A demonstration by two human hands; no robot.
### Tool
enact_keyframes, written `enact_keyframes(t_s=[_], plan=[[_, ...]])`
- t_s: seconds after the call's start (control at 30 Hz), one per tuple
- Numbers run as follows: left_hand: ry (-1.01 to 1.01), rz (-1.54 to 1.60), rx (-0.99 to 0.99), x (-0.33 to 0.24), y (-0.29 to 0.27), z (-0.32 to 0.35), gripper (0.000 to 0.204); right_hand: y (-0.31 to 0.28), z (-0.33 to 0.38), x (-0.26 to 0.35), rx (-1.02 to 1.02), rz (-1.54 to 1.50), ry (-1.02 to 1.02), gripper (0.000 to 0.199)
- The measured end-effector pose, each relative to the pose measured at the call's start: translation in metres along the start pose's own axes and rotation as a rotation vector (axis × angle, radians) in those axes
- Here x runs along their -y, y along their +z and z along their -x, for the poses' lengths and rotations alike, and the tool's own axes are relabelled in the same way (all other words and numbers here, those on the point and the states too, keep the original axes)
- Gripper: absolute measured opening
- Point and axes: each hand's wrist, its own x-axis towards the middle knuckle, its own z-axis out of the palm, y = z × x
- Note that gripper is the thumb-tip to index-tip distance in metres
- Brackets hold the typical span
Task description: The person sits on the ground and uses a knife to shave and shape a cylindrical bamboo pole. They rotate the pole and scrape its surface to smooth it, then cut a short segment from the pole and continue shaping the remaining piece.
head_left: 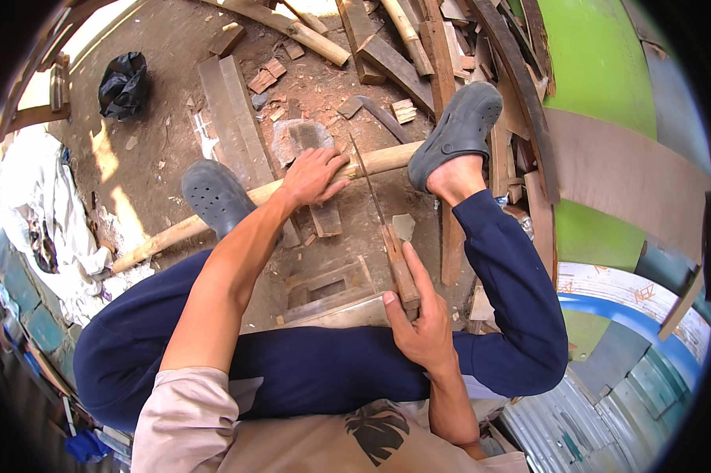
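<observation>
One handsaw: wooden handle clenched in right hand, blade pointing away from body
Left hand grip: clasping round wooden pole from above
Pole: slanted over dirt floor, passing under left clog, right end at right clog
Cut zone: blade crosses pole between left hand and right clog
Nearby: timber offcuts, black plastic bag upper left
</observation>
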Motion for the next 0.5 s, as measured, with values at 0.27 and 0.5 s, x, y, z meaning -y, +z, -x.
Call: enact_keyframes(t_s=[0.27, 0.5], plan=[[0.005, -0.101, 0.097, -0.002, 0.003, 0.002, 0.05, 0.015, -0.003, 0.021, 0.028, 0.087, 0.071, 0.065], [0.015, -0.115, 0.053, -0.001, 0.004, 0.004, 0.056, 0.014, -0.014, 0.032, 0.005, 0.055, 0.056, 0.065]])
